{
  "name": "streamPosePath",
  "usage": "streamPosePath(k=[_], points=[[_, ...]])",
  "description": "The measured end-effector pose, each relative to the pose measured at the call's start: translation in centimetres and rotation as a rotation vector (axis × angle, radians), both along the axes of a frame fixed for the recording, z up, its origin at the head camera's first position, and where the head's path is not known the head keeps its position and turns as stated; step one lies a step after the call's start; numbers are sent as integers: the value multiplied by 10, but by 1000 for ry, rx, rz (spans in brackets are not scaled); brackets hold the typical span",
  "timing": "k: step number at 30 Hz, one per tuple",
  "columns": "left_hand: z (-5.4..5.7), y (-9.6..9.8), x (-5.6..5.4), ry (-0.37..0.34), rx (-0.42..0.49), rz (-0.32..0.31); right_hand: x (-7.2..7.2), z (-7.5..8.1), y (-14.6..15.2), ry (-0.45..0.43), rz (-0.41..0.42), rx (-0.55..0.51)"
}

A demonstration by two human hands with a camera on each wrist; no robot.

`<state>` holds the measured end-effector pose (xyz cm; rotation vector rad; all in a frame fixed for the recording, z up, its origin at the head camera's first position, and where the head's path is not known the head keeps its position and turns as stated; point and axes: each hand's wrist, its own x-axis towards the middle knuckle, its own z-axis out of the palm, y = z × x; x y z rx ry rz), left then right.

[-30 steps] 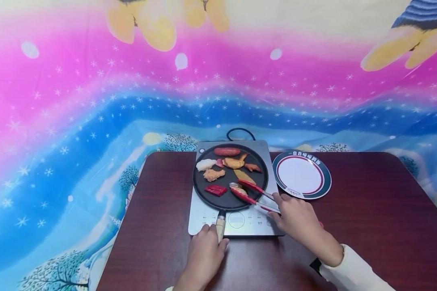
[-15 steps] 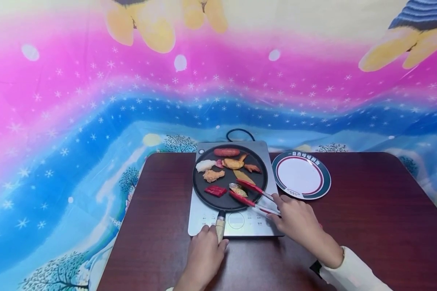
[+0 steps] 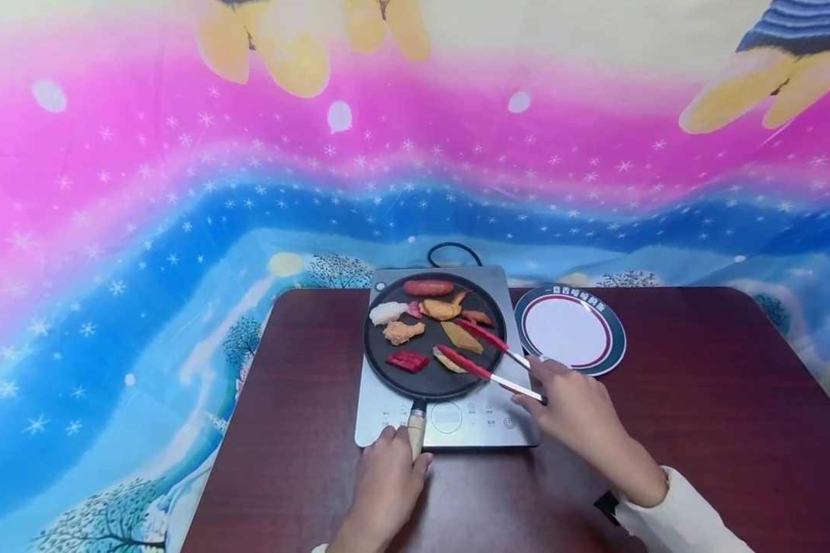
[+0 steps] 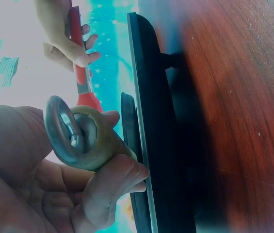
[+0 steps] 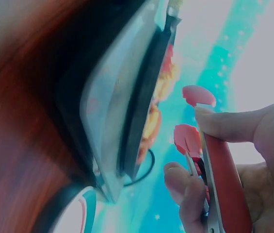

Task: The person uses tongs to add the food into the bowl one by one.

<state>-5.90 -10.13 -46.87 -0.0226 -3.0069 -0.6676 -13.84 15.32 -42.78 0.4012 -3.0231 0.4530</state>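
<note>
My left hand (image 3: 387,476) grips the pale handle (image 3: 416,438) of a round black frying pan (image 3: 415,386). A metal ring (image 4: 59,131) on the handle's end shows in the left wrist view. My right hand (image 3: 581,418) holds red-tipped tongs (image 3: 465,362), their arms spread wide over the pan's right side. The lower tip partly covers a yellowish piece of food (image 3: 449,364). The upper arm passes by a flat olive-brown piece (image 3: 462,338). Also in the pan are a sausage (image 3: 429,287), a drumstick (image 3: 403,332), a chicken wing (image 3: 440,309) and red strips (image 3: 406,362).
Beneath the pan is a silver induction cooker (image 3: 380,422) with a black cord (image 3: 454,244) behind it. A white plate with a dark green rim (image 3: 615,349) stands on the brown table (image 3: 705,384), right of the cooker. A printed cloth (image 3: 415,169) hangs behind.
The tongs have spread wider and shifted slightly right, the upper arm rising past the flat piece. The right hand has moved a little right; the left hand keeps holding the handle.
</note>
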Motion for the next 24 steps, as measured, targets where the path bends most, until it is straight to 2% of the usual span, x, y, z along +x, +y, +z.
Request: streamPosePath(k=[4,8,16,19,24], points=[[0,0,-1,-14,6,-4,-4,1,20,43,-53,-46],[1,0,-1,-17,11,-1,-7,-5,46,57,-138,-51],[1,0,-1,-11,6,-4,-10,-28,91,-50,-319,-46],[1,0,0,-6,3,-3,-11,-37,101,-59,-372,-39],[1,0,1,9,-6,-7,-15,-49,111,-156,-441,-14]])
